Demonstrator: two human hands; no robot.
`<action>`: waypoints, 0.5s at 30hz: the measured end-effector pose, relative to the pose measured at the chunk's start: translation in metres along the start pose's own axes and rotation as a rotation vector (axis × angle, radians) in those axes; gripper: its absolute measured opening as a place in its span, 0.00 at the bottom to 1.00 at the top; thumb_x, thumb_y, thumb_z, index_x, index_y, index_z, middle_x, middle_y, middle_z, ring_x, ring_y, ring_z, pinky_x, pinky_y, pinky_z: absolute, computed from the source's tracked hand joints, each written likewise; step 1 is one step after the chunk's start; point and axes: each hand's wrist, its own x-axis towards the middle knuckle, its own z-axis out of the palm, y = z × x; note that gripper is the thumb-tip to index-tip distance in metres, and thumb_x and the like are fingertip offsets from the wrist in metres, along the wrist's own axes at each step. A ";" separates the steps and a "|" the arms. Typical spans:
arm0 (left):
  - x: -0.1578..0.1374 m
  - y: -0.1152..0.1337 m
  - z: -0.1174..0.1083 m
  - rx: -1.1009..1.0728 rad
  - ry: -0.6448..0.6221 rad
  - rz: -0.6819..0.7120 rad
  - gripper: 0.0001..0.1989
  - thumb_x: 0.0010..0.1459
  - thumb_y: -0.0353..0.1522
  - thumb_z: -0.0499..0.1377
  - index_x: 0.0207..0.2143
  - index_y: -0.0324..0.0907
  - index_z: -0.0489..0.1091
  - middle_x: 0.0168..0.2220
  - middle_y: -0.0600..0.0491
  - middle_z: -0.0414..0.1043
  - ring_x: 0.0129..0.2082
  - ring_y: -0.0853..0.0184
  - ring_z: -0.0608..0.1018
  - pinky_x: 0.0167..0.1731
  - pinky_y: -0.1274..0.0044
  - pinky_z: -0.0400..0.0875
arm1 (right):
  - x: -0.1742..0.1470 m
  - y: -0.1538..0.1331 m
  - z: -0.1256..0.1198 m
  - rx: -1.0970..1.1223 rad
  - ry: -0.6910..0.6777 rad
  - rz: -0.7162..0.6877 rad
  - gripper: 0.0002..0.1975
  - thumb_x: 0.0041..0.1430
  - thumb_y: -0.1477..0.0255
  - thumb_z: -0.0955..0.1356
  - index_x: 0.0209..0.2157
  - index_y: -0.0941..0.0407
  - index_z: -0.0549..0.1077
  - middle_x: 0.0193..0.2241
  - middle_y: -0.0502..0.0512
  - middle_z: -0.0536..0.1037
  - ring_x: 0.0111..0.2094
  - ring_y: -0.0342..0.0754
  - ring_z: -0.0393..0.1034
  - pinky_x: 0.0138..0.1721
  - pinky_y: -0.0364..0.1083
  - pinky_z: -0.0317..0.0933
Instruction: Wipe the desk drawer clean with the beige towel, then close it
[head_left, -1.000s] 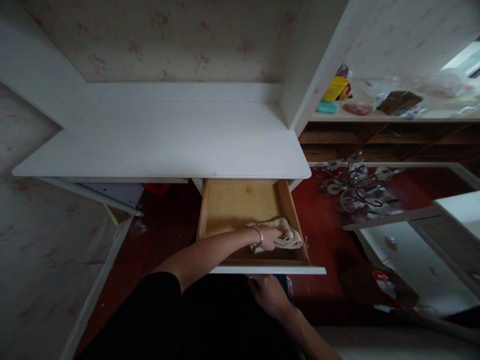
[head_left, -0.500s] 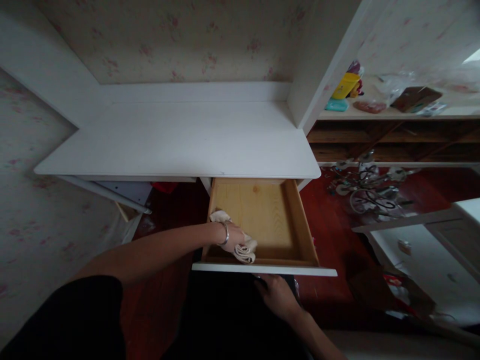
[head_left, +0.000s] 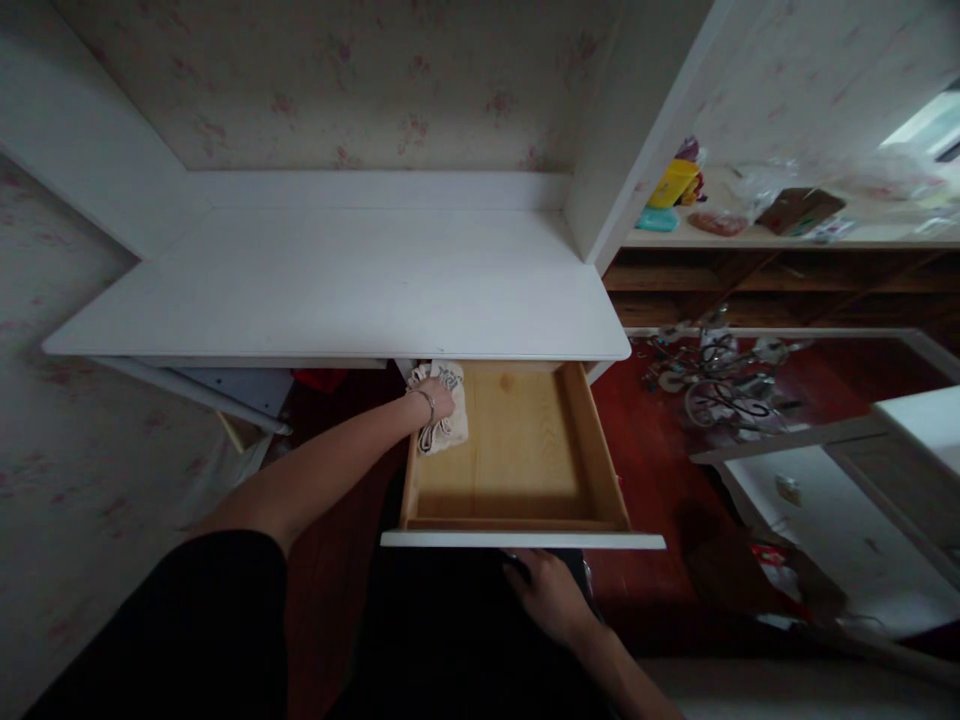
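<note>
A bare wooden drawer (head_left: 517, 480) with a white front is pulled out from under the white desk (head_left: 352, 280). Inside it, at the back left corner, my left hand (head_left: 439, 397) presses a crumpled beige cloth (head_left: 452, 430) against the left side and bottom. A bracelet circles that wrist. My right hand (head_left: 551, 592) is below the middle of the drawer front (head_left: 525, 540), fingers curled against its outer face. The fingertips are partly hidden there, and a handle cannot be made out.
On the right, a chandelier (head_left: 724, 375) lies on the red floor, near a white cabinet (head_left: 810, 510). Behind it, a low shelf unit (head_left: 787, 240) carries a yellow container (head_left: 673, 184), plastic bags and a brown box (head_left: 799, 210). A white upright panel (head_left: 637, 120) rises from the desk.
My left hand has moved the cloth from the drawer's front left part to its back left corner. My right hand stays at the drawer front. The view has shifted slightly.
</note>
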 end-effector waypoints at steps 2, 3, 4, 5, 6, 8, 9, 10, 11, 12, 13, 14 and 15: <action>0.008 -0.010 -0.008 0.019 0.025 -0.017 0.09 0.49 0.25 0.56 0.28 0.37 0.77 0.38 0.35 0.75 0.43 0.52 0.75 0.44 0.61 0.63 | 0.000 -0.001 0.000 0.005 0.002 0.005 0.18 0.59 0.70 0.61 0.50 0.52 0.71 0.48 0.53 0.75 0.50 0.49 0.68 0.53 0.46 0.58; 0.009 -0.013 -0.010 0.021 0.033 -0.020 0.09 0.49 0.26 0.56 0.30 0.38 0.77 0.39 0.36 0.75 0.43 0.52 0.75 0.45 0.62 0.63 | -0.001 -0.001 0.000 0.006 0.002 0.007 0.18 0.59 0.70 0.61 0.50 0.52 0.71 0.48 0.53 0.75 0.50 0.48 0.68 0.54 0.46 0.58; 0.010 -0.014 -0.012 0.020 0.038 -0.016 0.10 0.49 0.26 0.57 0.31 0.39 0.77 0.39 0.38 0.75 0.44 0.53 0.75 0.45 0.63 0.63 | -0.001 -0.001 0.001 0.007 0.002 0.010 0.18 0.59 0.69 0.61 0.50 0.52 0.71 0.48 0.53 0.75 0.50 0.48 0.68 0.53 0.46 0.58; 0.009 -0.014 -0.013 0.016 0.040 -0.008 0.11 0.48 0.26 0.57 0.33 0.41 0.77 0.39 0.40 0.76 0.44 0.54 0.75 0.44 0.64 0.64 | -0.001 -0.001 0.001 0.010 0.003 0.012 0.17 0.60 0.69 0.61 0.50 0.52 0.71 0.48 0.53 0.75 0.49 0.48 0.68 0.53 0.46 0.58; 0.006 -0.012 -0.014 0.013 0.045 0.003 0.12 0.48 0.27 0.57 0.36 0.43 0.76 0.40 0.42 0.75 0.44 0.56 0.75 0.44 0.66 0.65 | -0.001 -0.001 0.001 0.014 0.007 0.013 0.17 0.60 0.69 0.61 0.50 0.52 0.71 0.48 0.53 0.75 0.49 0.48 0.68 0.53 0.46 0.58; -0.003 -0.005 -0.013 -0.009 0.090 0.022 0.18 0.51 0.28 0.56 0.45 0.49 0.72 0.45 0.47 0.74 0.45 0.58 0.74 0.43 0.68 0.66 | -0.001 -0.001 0.003 0.026 0.014 0.004 0.17 0.60 0.69 0.61 0.50 0.51 0.71 0.48 0.52 0.75 0.49 0.47 0.68 0.53 0.45 0.58; -0.008 0.000 -0.013 -0.037 0.131 0.022 0.21 0.52 0.29 0.54 0.50 0.51 0.68 0.48 0.49 0.72 0.46 0.59 0.74 0.43 0.69 0.67 | -0.001 0.000 0.003 0.029 0.017 0.000 0.17 0.60 0.69 0.61 0.50 0.51 0.71 0.48 0.52 0.75 0.49 0.47 0.68 0.53 0.45 0.58; -0.015 0.006 -0.011 -0.081 0.178 0.007 0.24 0.54 0.29 0.53 0.54 0.52 0.64 0.51 0.50 0.70 0.47 0.60 0.74 0.43 0.70 0.67 | -0.001 0.000 0.003 0.029 0.021 -0.001 0.17 0.60 0.69 0.61 0.50 0.51 0.71 0.48 0.52 0.74 0.50 0.47 0.68 0.53 0.45 0.58; -0.021 0.011 -0.010 -0.145 0.224 -0.019 0.26 0.55 0.29 0.52 0.56 0.52 0.60 0.52 0.50 0.69 0.47 0.61 0.74 0.43 0.71 0.67 | -0.001 0.001 0.004 0.027 0.021 -0.003 0.18 0.60 0.69 0.61 0.50 0.51 0.71 0.48 0.52 0.74 0.50 0.47 0.68 0.54 0.45 0.57; -0.027 0.016 -0.007 -0.231 0.265 -0.056 0.27 0.55 0.29 0.52 0.58 0.51 0.57 0.53 0.50 0.68 0.47 0.63 0.74 0.43 0.73 0.68 | -0.001 0.002 0.004 0.024 0.019 -0.004 0.18 0.60 0.69 0.61 0.50 0.52 0.71 0.48 0.53 0.74 0.50 0.47 0.68 0.54 0.45 0.57; -0.033 0.021 -0.004 -0.335 0.299 -0.105 0.27 0.56 0.30 0.52 0.58 0.49 0.56 0.53 0.50 0.68 0.46 0.64 0.74 0.42 0.74 0.68 | 0.000 0.003 0.004 0.020 0.015 -0.005 0.17 0.60 0.69 0.61 0.50 0.52 0.71 0.48 0.53 0.74 0.50 0.48 0.68 0.54 0.46 0.57; -0.038 0.026 -0.001 -0.446 0.327 -0.166 0.26 0.56 0.30 0.52 0.58 0.47 0.56 0.52 0.50 0.69 0.46 0.64 0.75 0.42 0.75 0.68 | 0.000 0.003 0.003 0.018 0.010 -0.006 0.17 0.60 0.68 0.61 0.50 0.52 0.71 0.48 0.53 0.75 0.50 0.48 0.68 0.54 0.46 0.58; -0.043 0.030 0.003 -0.563 0.352 -0.237 0.24 0.56 0.31 0.51 0.56 0.46 0.58 0.50 0.49 0.71 0.45 0.65 0.75 0.42 0.76 0.69 | 0.000 0.004 0.003 0.018 0.004 -0.009 0.17 0.60 0.68 0.61 0.50 0.51 0.71 0.48 0.53 0.75 0.50 0.48 0.68 0.53 0.46 0.58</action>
